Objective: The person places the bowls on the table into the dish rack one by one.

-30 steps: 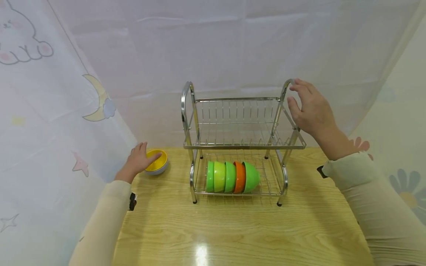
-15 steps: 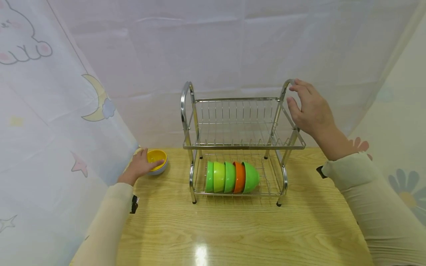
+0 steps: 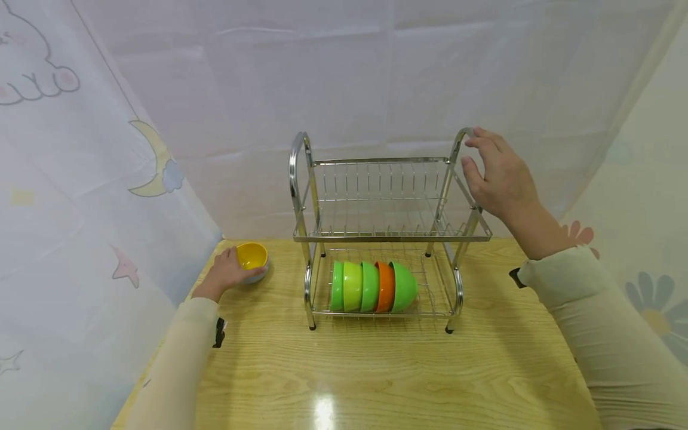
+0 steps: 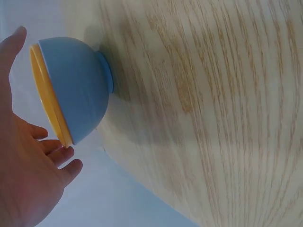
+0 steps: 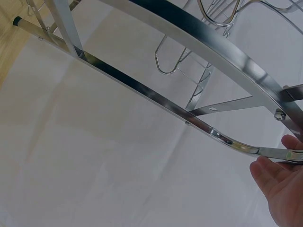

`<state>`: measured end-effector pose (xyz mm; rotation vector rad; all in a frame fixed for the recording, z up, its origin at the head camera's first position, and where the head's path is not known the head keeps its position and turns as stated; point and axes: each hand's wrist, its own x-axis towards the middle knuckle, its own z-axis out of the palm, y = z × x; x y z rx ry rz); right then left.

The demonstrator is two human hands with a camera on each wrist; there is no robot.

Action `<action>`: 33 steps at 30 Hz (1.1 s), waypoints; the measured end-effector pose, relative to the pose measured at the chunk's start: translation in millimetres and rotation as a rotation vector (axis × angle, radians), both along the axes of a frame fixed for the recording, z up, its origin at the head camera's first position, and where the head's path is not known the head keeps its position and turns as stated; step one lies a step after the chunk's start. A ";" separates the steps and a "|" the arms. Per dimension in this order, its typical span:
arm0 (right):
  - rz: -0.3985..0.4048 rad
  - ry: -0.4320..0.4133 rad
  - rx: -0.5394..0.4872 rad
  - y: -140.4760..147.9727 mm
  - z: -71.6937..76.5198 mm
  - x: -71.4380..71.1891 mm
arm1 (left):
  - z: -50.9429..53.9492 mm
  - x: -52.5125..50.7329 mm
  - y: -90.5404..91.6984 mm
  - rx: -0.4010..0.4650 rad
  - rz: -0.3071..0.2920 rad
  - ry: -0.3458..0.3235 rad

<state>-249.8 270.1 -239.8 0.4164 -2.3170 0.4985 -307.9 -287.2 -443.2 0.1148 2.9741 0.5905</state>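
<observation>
At the table's left side stands a light-blue bowl (image 4: 78,87) with a yellow rim and inside (image 3: 251,257); whether that is a second nested bowl I cannot tell. My left hand (image 3: 223,273) is around its left side, fingertips at the rim and thumb spread to the other side. A two-tier chrome dish rack (image 3: 392,238) stands mid-table. My right hand (image 3: 502,179) rests its relaxed fingertips on the rack's top right handle (image 5: 279,153), thumb held apart. On the lower tier a row of green and orange bowls (image 3: 385,286) lies on its side.
The wooden table (image 3: 387,376) runs forward from the rack. A pale cloth (image 3: 349,77) hangs close behind it, with a printed cloth (image 3: 70,239) along the left. The upper rack tier (image 3: 384,200) has upright wire dividers.
My left hand has shifted slightly down and right, closer around the yellow-lined bowl. My right hand stays at the rack handle. The view has drifted a little.
</observation>
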 end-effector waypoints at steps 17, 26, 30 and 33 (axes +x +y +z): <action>-0.007 -0.008 -0.001 -0.3 0.0 0.8 | -5.3 -1.3 -0.6 -0.017 0.098 -0.086; -0.014 -0.015 0.004 -0.3 -0.3 1.0 | -6.1 -2.3 -0.3 -0.008 0.107 -0.110; -0.014 -0.019 0.002 -0.7 0.6 1.7 | -6.6 -3.4 -0.1 0.013 0.115 -0.117; -0.013 -0.023 0.000 -0.8 0.7 1.9 | -7.5 -4.5 -0.9 0.016 0.123 -0.118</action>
